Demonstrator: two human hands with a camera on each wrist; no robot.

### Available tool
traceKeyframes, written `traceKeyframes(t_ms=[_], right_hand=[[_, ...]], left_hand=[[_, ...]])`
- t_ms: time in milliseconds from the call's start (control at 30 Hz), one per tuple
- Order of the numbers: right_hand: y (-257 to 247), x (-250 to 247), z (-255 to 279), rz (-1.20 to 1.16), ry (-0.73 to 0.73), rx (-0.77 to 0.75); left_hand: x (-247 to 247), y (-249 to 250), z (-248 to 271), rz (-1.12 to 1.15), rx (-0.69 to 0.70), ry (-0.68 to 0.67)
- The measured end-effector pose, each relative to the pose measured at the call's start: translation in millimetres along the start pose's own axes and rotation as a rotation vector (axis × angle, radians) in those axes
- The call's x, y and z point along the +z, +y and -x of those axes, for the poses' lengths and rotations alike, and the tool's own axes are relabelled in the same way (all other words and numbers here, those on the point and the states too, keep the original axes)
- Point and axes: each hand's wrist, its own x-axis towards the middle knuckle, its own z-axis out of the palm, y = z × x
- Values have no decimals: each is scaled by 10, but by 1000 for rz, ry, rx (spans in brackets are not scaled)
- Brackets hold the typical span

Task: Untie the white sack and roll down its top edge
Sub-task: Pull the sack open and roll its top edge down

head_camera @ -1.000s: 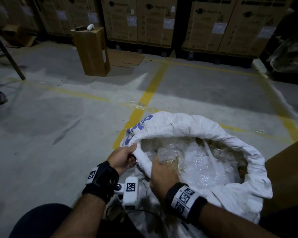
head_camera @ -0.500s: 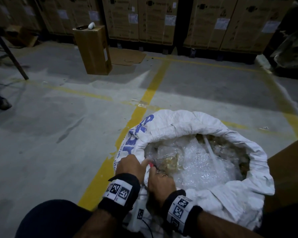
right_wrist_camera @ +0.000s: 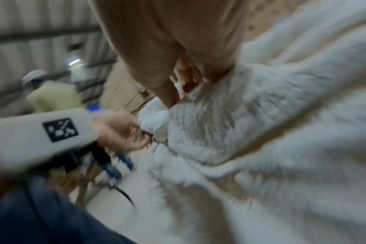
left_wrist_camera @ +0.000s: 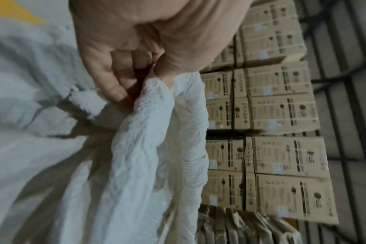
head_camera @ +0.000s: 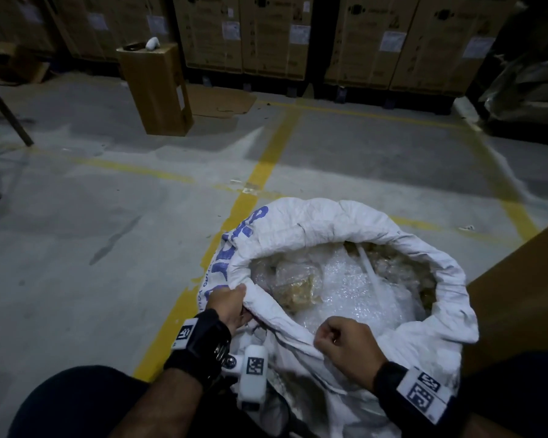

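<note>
A: Sack [head_camera: 345,235] where?

B: Lower middle of the head view, on the floor [head_camera: 108,232]. Standing up, mouth wide open. No string or knot seen anywhere.

A: So untied already?

B: Looks that way. Bubble wrap [head_camera: 355,298] and other clear wrapping showing inside.

A: And the rolling?

B: Partly done, by the look of it. Far edge and right edge turned over into a fat roll. Near edge, lower middle of the frame, not rolled yet; only bunched up.

A: Left hand [head_camera: 227,306]?

B: At the left side of the mouth. Thumb on top, fingers [left_wrist_camera: 115,77] curled under, pinching the edge. Clear in the left wrist view too.

A: Right hand [head_camera: 348,346]?

B: A bit to the right, on the near edge. Closed in a fist around a fold of sack. Right wrist view blurry, but cloth tucked into the fist there as well.

A: Left to do?

B: Probably folding the near edge out and down to match the rest. Then maybe one more turn all round.

A: Anything else about?

B: Tall box [head_camera: 155,90] in the upper left. Stacked boxes [head_camera: 266,33] along the top. Yellow line [head_camera: 260,172] running up the middle of the floor.
</note>
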Motion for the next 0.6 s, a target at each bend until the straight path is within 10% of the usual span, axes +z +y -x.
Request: traceKeyframes(t_ms=[267, 467, 600], right_hand=[[-104, -116, 43, -148, 32, -227], [-255, -241, 22, -523, -445, 342], [-196, -117, -116, -659, -447, 691]], left_hand=[[1, 61, 95, 173, -124, -67], [-2, 60, 112, 208, -112, -70], [22, 49, 147, 231, -105, -85]])
